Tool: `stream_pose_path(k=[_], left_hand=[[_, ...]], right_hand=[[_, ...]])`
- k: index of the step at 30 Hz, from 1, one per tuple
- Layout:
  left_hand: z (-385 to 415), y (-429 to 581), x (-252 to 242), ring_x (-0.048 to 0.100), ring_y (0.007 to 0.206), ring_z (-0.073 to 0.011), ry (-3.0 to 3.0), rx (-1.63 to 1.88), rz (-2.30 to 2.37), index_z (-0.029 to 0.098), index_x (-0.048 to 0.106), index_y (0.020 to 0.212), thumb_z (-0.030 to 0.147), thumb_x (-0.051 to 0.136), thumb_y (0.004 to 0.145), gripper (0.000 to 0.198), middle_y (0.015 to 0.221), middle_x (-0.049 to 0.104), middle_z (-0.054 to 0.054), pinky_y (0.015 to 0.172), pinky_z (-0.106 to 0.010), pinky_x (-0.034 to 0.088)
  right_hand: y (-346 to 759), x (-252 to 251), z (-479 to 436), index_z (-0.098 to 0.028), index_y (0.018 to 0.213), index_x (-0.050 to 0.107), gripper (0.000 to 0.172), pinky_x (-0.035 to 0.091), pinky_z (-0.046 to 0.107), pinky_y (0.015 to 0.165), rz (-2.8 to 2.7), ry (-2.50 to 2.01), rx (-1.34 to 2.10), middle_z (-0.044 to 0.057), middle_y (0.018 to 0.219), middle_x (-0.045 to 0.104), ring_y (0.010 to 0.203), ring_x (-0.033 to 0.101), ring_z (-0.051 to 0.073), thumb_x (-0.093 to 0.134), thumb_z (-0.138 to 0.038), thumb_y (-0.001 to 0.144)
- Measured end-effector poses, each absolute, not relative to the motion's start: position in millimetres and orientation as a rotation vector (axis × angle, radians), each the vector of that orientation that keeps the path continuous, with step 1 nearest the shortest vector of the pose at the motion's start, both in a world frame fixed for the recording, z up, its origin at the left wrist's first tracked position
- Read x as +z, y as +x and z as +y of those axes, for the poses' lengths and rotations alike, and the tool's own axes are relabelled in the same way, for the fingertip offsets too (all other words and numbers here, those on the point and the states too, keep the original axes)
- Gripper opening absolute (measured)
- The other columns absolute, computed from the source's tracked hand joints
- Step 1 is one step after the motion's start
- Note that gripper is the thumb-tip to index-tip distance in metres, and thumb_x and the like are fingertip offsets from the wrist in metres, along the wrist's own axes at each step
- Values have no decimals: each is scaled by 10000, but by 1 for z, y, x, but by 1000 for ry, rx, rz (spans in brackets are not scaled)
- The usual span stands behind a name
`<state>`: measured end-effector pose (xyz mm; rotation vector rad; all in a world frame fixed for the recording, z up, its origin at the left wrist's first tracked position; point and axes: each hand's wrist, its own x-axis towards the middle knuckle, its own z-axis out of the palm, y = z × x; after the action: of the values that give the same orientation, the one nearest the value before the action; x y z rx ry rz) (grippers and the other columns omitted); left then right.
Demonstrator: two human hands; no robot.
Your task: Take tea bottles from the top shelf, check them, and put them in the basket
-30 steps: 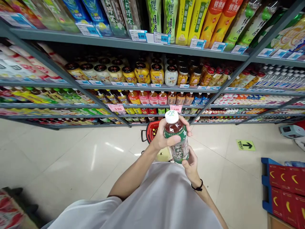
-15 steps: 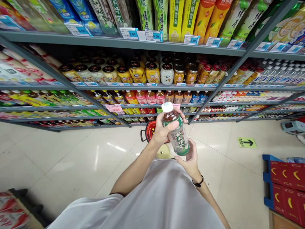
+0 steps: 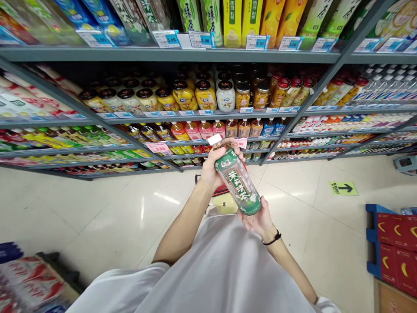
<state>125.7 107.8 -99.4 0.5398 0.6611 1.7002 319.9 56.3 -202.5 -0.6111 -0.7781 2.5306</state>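
Observation:
A tea bottle [image 3: 237, 179] with a green label and a white cap is held in front of me, tilted with its cap up to the left. My left hand [image 3: 210, 170] grips its upper part near the neck. My right hand [image 3: 259, 220], with a black band at the wrist, supports the bottle's base from below. Behind the bottle a red shopping basket [image 3: 220, 189] stands on the floor, mostly hidden by my hands.
Grey store shelves [image 3: 169, 55] filled with bottles and jars run across the view. The floor is pale tile with a green arrow sticker [image 3: 342, 188]. Red boxes on a blue pallet [image 3: 395, 243] stand at right; packaged goods [image 3: 29, 282] lie at lower left.
The bottle has tipped from nearly upright to leaning, its cap swinging left and up. Both hands stayed on it and rose slightly.

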Motion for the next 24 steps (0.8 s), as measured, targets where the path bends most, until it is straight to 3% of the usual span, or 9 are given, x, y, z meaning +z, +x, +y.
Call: stream_pose_path(k=[3, 5, 7, 10, 12, 14, 18, 21, 24], left_hand=[[110, 124, -103, 628, 700, -138, 492, 1709, 658, 167, 677, 945, 437, 835, 671, 416, 775, 618, 1, 877, -372, 637], [112, 122, -109, 630, 689, -125, 469, 1738, 652, 162, 680, 911, 401, 844, 686, 366, 765, 631, 5, 889, -354, 639], [116, 121, -117, 649, 694, -121, 467, 1775, 683, 154, 697, 925, 372, 849, 716, 338, 761, 646, 6, 895, -333, 636], [123, 121, -136, 695, 743, -136, 492, 1833, 823, 146, 721, 991, 367, 860, 765, 346, 803, 685, -8, 874, -305, 628], [126, 119, -152, 717, 782, -162, 525, 1824, 951, 147, 730, 1066, 473, 829, 826, 417, 850, 713, -32, 839, -305, 623], [127, 110, -171, 729, 830, -195, 603, 1733, 1098, 142, 730, 1127, 619, 767, 860, 548, 900, 737, -68, 800, -305, 611], [116, 74, -212, 687, 856, -173, 788, 1376, 1431, 150, 716, 1232, 709, 808, 782, 723, 1043, 750, -89, 717, -232, 556], [103, 49, -246, 676, 786, -169, 826, 1004, 1598, 124, 758, 1056, 692, 850, 736, 659, 949, 743, -72, 698, -239, 559], [100, 42, -289, 725, 736, -240, 782, 758, 1639, 109, 734, 831, 645, 849, 754, 553, 789, 724, -88, 695, -308, 595]], right_hand=[[323, -203, 63, -110, 1033, 739, 968, 208, 195, 263, -699, -547, 2744, 59, 648, 691, 322, 449, 95, 540, -1011, 742], [324, -200, 68, -102, 1087, 722, 886, 331, 202, 305, -713, -550, 2728, 102, 762, 742, 430, 576, 136, 558, -932, 824], [322, -196, 72, -135, 1198, 686, 683, 515, 241, 446, -754, -620, 2533, 124, 974, 779, 649, 705, 186, 655, -754, 909], [319, -199, 79, -226, 1294, 630, 534, 635, 305, 678, -789, -746, 2225, 71, 1171, 756, 853, 742, 196, 853, -460, 868], [320, -211, 85, -213, 1229, 647, 552, 627, 292, 684, -775, -804, 2212, 50, 1098, 758, 794, 727, 172, 924, -414, 796], [323, -229, 90, -170, 1123, 667, 530, 558, 235, 564, -713, -877, 2280, 59, 956, 761, 663, 679, 142, 914, -500, 789], [329, -278, 101, -153, 1013, 664, 555, 330, 187, 385, -397, -1106, 2415, 55, 726, 709, 459, 509, 98, 671, -702, 928], [328, -318, 111, -165, 938, 633, 529, 272, 184, 357, -185, -1240, 2436, 5, 580, 600, 403, 418, 93, 542, -682, 1004], [325, -360, 122, -132, 887, 625, 554, 319, 181, 372, 3, -1339, 2464, 27, 564, 578, 416, 430, 98, 417, -612, 1068]])
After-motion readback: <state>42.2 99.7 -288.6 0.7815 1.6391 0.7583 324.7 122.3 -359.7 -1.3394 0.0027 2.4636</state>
